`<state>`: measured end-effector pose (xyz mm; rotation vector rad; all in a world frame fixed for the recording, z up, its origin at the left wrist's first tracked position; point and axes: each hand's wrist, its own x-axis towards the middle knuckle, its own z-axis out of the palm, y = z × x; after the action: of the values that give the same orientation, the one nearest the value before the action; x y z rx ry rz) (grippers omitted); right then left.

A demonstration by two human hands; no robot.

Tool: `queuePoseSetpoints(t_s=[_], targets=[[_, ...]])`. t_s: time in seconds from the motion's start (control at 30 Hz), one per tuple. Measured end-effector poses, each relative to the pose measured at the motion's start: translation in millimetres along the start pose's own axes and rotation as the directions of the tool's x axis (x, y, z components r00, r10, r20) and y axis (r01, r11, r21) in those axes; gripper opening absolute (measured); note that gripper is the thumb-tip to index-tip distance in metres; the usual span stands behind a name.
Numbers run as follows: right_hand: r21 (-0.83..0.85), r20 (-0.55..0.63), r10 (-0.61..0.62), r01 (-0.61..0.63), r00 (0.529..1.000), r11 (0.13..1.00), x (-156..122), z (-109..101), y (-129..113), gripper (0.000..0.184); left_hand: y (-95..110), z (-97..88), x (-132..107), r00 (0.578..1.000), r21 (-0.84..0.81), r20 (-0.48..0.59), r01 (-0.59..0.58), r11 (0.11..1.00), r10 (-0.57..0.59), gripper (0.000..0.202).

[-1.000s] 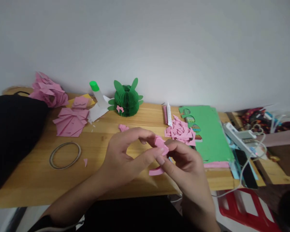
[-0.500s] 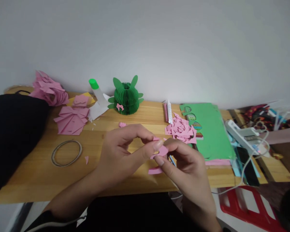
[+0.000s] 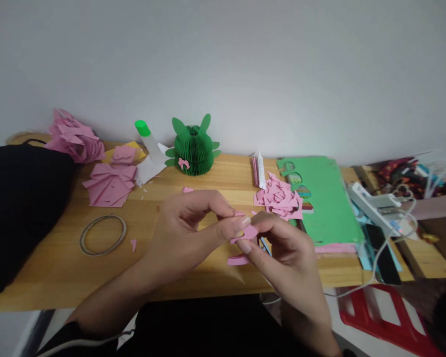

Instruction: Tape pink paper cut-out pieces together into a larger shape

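Observation:
Between my two hands, above the front part of the wooden table, is a small pink paper piece [image 3: 250, 232]. My left hand [image 3: 196, 235] pinches its left side between thumb and forefinger. On the right side, my right hand [image 3: 286, 253] grips it the same way; my fingers cover much of its outline. Just below lies another curved pink paper strip [image 3: 238, 260]. A thin blue-and-dark tool, mostly hidden, shows behind my right fingers. Past my left knuckles a small rolled pink paper bit [image 3: 187, 190] is partly visible.
A green paper honeycomb figure [image 3: 194, 151] with a pink bow stands by the wall, a glue stick [image 3: 148, 139] beside it. Pink scraps [image 3: 278, 197] and green sheets [image 3: 325, 198] lie right. Left are a tape ring [image 3: 103, 216], folded pink paper [image 3: 111, 183] and a black bag [image 3: 22, 208].
My hands keep their pinch on the pink paper piece, with hardly any finger movement. The whole view has shifted very slightly.

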<state>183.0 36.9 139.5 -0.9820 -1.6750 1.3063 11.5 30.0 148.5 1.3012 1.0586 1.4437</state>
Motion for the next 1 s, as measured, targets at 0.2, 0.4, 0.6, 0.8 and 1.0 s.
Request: queuePoseSetpoints(t_s=[0.2, 0.4, 0.6, 0.8, 1.0], targets=[[0.085, 0.029, 0.101, -0.103, 0.994, 0.991, 3, 0, 0, 0.016, -1, -2.7, 5, 1.000, 0.058, 0.015, -0.025, 0.998, 0.024, 0.017], [0.107, 0.044, 0.115, -0.119, 0.992, 0.987, 7, 3, 0, 0.012, -5, 0.4, 7, 0.999, 0.086, -0.037, -0.014, 0.996, 0.017, 0.018], [0.139, 0.039, 0.179, -0.183, 0.983, 0.973, 7, 6, 3, 0.024, -11, 4.8, 8, 0.986, 0.088, -0.153, 0.080, 0.993, -0.066, 0.014], [0.073, 0.029, 0.134, -0.135, 0.991, 0.988, 9, 4, 4, 0.021, -17, 3.9, 10, 0.997, 0.135, -0.008, 0.075, 0.988, -0.075, 0.022], [0.026, -0.029, 0.074, -0.073, 0.997, 0.997, 13, 3, 6, 0.026, -19, 5.8, 12, 0.995, 0.106, 0.029, 0.095, 0.990, -0.099, 0.024]])
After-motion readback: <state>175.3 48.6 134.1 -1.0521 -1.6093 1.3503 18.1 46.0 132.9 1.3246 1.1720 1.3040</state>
